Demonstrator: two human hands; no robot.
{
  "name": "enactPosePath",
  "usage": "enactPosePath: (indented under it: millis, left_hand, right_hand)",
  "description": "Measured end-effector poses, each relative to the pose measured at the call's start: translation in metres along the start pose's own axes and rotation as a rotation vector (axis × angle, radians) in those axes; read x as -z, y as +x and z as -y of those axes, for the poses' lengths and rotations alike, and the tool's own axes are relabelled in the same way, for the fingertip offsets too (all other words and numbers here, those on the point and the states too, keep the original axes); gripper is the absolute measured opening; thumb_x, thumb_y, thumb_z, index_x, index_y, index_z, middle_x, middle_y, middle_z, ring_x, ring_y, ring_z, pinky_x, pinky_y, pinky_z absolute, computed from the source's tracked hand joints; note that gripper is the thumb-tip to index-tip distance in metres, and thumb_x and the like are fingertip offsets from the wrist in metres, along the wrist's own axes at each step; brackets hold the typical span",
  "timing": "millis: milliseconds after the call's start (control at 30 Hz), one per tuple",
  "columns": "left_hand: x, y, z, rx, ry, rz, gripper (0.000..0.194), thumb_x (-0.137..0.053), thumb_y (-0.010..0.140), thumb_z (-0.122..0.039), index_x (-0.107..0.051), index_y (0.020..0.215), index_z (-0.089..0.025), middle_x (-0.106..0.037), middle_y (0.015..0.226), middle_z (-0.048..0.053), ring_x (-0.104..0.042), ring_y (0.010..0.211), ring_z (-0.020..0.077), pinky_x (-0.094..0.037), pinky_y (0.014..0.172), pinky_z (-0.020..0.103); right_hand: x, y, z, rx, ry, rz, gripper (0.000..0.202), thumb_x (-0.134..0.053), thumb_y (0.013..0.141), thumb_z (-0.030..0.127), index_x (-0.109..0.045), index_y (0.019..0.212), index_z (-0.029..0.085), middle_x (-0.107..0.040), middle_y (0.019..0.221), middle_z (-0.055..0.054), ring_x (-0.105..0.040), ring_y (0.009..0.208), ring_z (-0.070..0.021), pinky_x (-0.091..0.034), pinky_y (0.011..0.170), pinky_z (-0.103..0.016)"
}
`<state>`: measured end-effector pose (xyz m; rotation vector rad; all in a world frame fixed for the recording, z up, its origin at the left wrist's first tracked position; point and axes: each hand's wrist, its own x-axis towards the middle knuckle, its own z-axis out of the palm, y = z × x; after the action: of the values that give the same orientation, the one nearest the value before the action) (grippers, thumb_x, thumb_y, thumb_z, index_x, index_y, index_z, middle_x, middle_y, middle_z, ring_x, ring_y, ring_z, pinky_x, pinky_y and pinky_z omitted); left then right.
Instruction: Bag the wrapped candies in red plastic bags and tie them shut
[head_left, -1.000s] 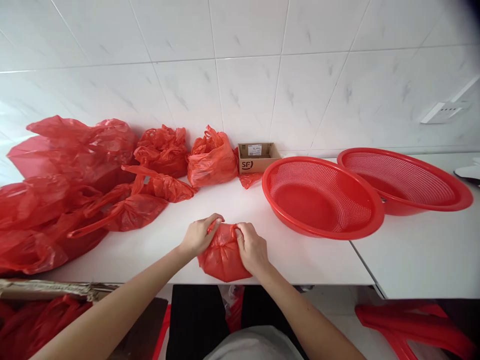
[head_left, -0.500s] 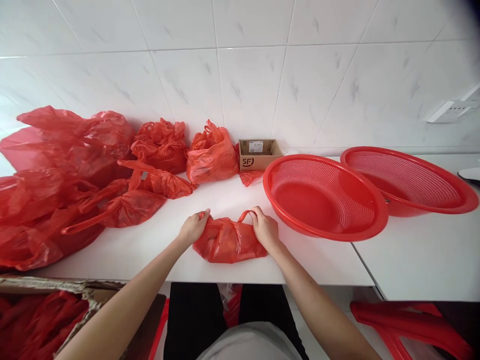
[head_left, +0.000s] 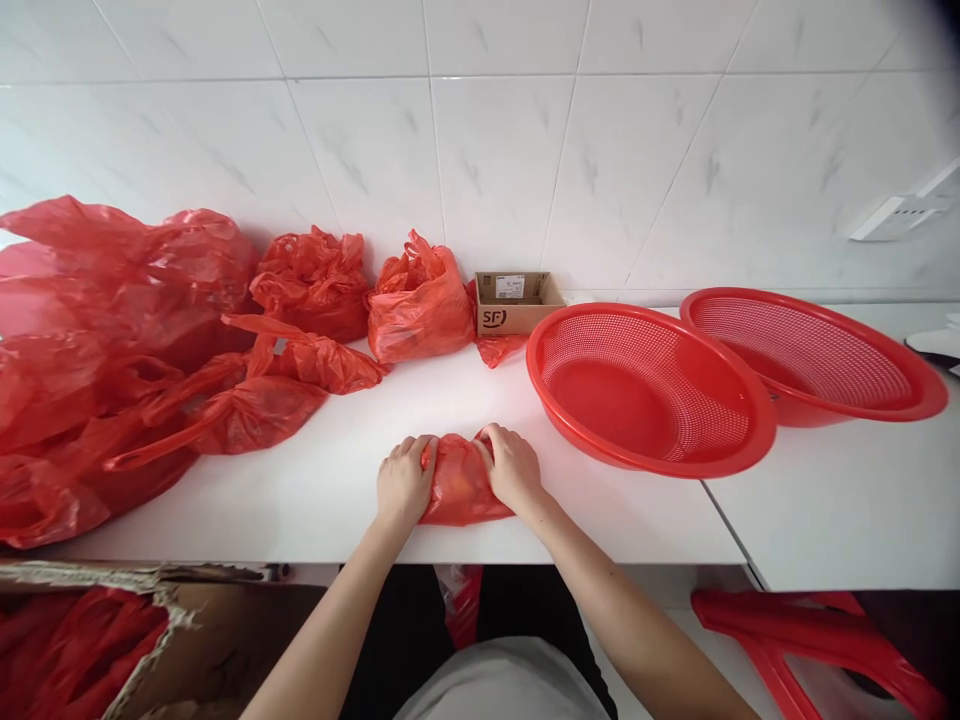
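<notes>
The red bag (head_left: 461,495), stretched wider a moment ago, has been gathered in compactly; its sides are clamped by the left hand (head_left: 405,482) and right hand (head_left: 514,467); it is supported by the bench (head_left: 300,505), the nearer colander (head_left: 615,405) being seen at its two o'clock.

The bare left hand (head_left: 405,482) and bare right hand (head_left: 514,468), which a moment ago were drawing the soft red plastic bag (head_left: 459,485) out wide, are now closer together. They press around its ends, and it looks shorter and more bunched.
</notes>
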<state>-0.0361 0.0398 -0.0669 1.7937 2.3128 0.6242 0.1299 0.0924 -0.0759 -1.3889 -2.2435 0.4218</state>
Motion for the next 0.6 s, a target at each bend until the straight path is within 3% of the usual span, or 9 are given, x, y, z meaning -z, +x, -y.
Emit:
enactPosePath:
  millis: [167,367,533,600]
  left_hand:
    - [-0.003,0.013,0.007,0.003,0.013,0.067,0.034,-0.033,0.097,-0.032,-0.066,0.097,-0.025,-0.070,0.091,0.005,-0.062,0.075,0.0224,-0.039,0.065,0.031]
    - [0.000,0.011,0.017,-0.027,-0.008,0.030,0.037,-0.032,0.096,-0.036,-0.067,0.101,-0.025,-0.070,0.097,0.006,-0.061,0.091,0.0251,-0.042,0.079,0.035]
    - [0.022,0.004,0.056,0.090,-0.016,-0.112,0.043,-0.030,0.094,-0.042,-0.067,0.094,-0.021,-0.067,0.111,0.010,-0.057,0.100,0.0282,-0.042,0.085,0.039]
    - [0.041,0.001,0.080,0.207,-0.014,-0.195,0.039,-0.033,0.091,-0.042,-0.065,0.084,-0.020,-0.068,0.102,0.013,-0.057,0.097,0.0305,-0.043,0.082,0.041]
  right_hand:
    - [-0.005,0.008,-0.010,-0.010,0.003,0.009,0.016,-0.046,0.096,0.028,-0.060,0.089,0.022,-0.068,0.082,-0.002,-0.057,0.075,-0.0175,-0.031,0.065,-0.028]
    - [0.005,0.001,-0.011,-0.006,0.089,-0.029,0.026,-0.043,0.098,0.037,-0.056,0.084,0.021,-0.066,0.080,-0.001,-0.057,0.072,-0.0144,-0.034,0.065,-0.025]
    - [0.016,-0.031,-0.024,0.083,0.132,-0.182,0.043,-0.038,0.099,0.038,-0.036,0.060,0.020,-0.044,0.054,0.003,-0.039,0.054,-0.0113,-0.028,0.057,-0.025]
    - [0.023,-0.045,-0.041,0.136,0.105,-0.205,0.043,-0.040,0.096,0.033,-0.029,0.056,0.020,-0.037,0.051,0.003,-0.034,0.052,-0.0103,-0.026,0.055,-0.025]
